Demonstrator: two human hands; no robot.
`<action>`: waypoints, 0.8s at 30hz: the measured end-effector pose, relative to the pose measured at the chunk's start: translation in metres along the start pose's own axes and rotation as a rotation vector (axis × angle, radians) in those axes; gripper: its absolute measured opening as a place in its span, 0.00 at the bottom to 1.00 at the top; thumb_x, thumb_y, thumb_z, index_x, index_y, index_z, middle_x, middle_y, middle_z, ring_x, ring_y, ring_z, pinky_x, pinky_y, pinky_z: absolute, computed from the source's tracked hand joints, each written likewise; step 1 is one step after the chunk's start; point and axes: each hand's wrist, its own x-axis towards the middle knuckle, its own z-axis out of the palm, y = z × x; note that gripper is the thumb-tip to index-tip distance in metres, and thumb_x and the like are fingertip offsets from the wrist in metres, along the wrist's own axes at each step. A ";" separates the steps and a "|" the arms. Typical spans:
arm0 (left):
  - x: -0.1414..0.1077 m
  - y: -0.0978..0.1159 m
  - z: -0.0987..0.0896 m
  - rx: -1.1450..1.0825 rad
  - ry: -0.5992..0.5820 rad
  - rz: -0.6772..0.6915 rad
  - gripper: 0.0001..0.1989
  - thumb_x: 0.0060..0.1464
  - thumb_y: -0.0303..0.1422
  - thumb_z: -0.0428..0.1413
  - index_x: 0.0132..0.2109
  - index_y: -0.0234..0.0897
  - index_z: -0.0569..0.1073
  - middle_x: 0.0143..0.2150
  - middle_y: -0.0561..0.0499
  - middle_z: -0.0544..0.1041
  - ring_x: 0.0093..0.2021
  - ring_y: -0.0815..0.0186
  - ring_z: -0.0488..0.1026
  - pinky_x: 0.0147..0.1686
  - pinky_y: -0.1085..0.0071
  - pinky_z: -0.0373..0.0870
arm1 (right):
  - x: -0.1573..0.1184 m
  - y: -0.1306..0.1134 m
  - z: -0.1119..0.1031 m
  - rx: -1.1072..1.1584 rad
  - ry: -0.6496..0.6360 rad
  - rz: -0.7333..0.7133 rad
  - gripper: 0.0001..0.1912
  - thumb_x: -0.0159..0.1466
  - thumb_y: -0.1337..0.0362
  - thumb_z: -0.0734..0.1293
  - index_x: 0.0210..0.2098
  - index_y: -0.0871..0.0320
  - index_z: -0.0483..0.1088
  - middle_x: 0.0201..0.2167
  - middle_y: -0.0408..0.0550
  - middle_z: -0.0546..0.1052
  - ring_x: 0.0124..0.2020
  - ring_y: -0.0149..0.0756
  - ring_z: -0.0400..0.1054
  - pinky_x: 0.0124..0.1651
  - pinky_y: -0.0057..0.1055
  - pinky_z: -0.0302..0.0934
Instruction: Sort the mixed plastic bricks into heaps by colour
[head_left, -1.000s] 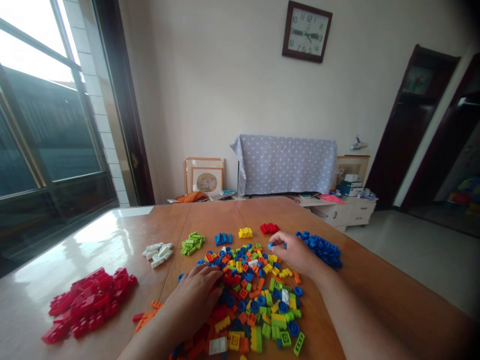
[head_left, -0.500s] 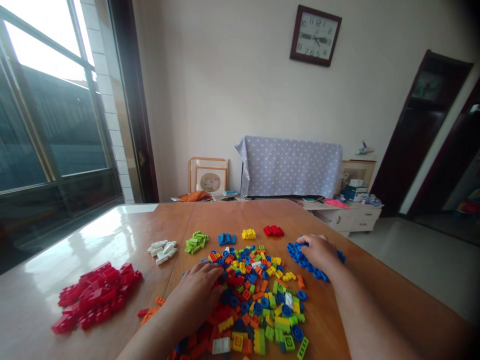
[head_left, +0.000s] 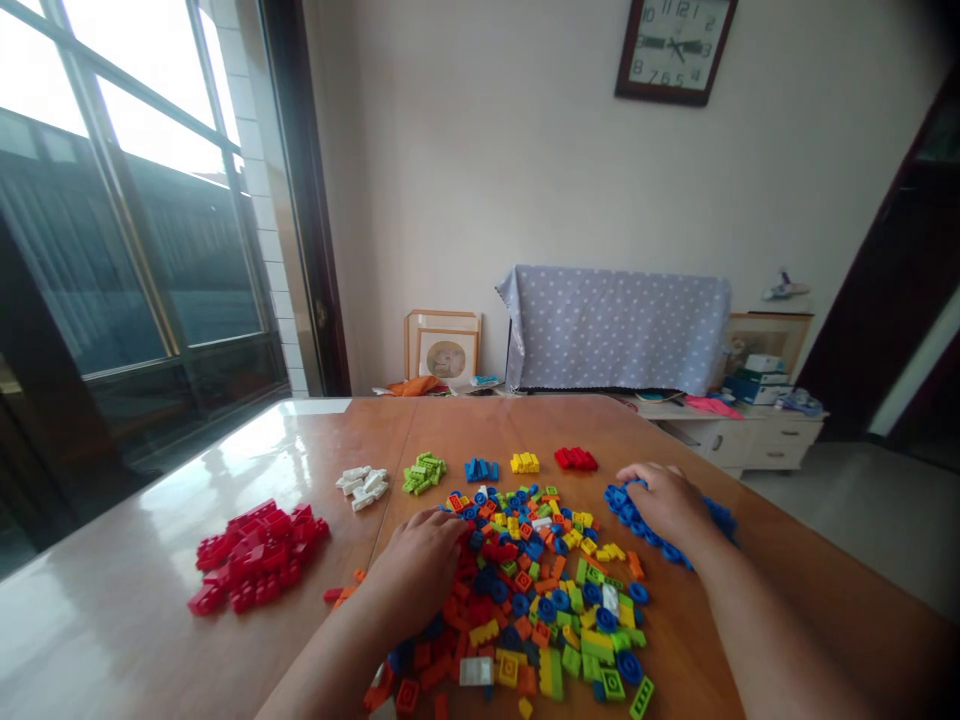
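Note:
My left hand point(head_left: 424, 562) lies over the left side of a mixed heap of toy building bricks point(head_left: 559, 600) in red, orange, yellow, green, blue and white. Its fingers bend down into the bricks, and the fingertips are hidden. My right hand point(head_left: 671, 505) rests palm down on a group of blue round toy pieces point(head_left: 660, 545) at the heap's right. The thumb sits apart from the fingers there, and no piece shows lifted in that hand.
Left of the heap lies a red brick pile point(head_left: 259, 555). Along the back stand small groups of white bricks point(head_left: 363, 486), green bricks point(head_left: 424, 473), blue bricks point(head_left: 481, 470), yellow bricks point(head_left: 525, 463) and red bricks point(head_left: 576, 459). The wooden table's point(head_left: 480, 415) far edge lies beyond them.
The head view has turned slightly left, so the scene sits further right in the picture. Both hands stay at nearly the same places over the bricks and blue pieces.

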 end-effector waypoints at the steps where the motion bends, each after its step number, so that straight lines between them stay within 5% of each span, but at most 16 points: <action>1: 0.000 0.000 0.000 -0.004 0.003 -0.001 0.21 0.67 0.33 0.43 0.59 0.41 0.75 0.55 0.44 0.77 0.58 0.55 0.70 0.59 0.59 0.66 | 0.001 0.001 0.001 0.015 0.001 0.009 0.14 0.61 0.64 0.62 0.39 0.50 0.80 0.43 0.48 0.82 0.48 0.46 0.69 0.51 0.38 0.61; 9: 0.002 -0.002 0.007 -0.031 0.009 0.032 0.22 0.67 0.34 0.43 0.62 0.41 0.72 0.60 0.44 0.75 0.63 0.54 0.66 0.63 0.56 0.63 | 0.001 0.007 0.000 0.215 0.038 0.043 0.16 0.66 0.61 0.59 0.46 0.51 0.77 0.44 0.49 0.82 0.50 0.43 0.73 0.52 0.37 0.65; 14: 0.001 -0.005 0.010 -0.049 -0.004 0.020 0.23 0.67 0.34 0.43 0.64 0.42 0.70 0.60 0.45 0.75 0.64 0.53 0.65 0.63 0.55 0.63 | -0.003 -0.006 0.007 0.384 -0.123 -0.010 0.17 0.65 0.61 0.60 0.48 0.52 0.75 0.44 0.47 0.82 0.45 0.39 0.76 0.49 0.34 0.67; 20: 0.001 -0.006 0.012 -0.063 0.007 0.020 0.23 0.67 0.34 0.44 0.64 0.42 0.70 0.61 0.45 0.74 0.64 0.54 0.65 0.64 0.56 0.62 | -0.009 -0.022 0.020 0.484 -0.338 -0.016 0.18 0.62 0.62 0.59 0.49 0.55 0.73 0.38 0.44 0.82 0.23 0.30 0.70 0.33 0.28 0.65; 24: 0.001 -0.002 0.007 -0.034 -0.020 0.028 0.23 0.67 0.34 0.43 0.63 0.41 0.70 0.61 0.45 0.75 0.64 0.53 0.66 0.63 0.55 0.63 | -0.008 -0.018 0.024 0.422 -0.359 -0.002 0.17 0.61 0.64 0.61 0.46 0.56 0.75 0.36 0.45 0.82 0.23 0.30 0.70 0.30 0.27 0.63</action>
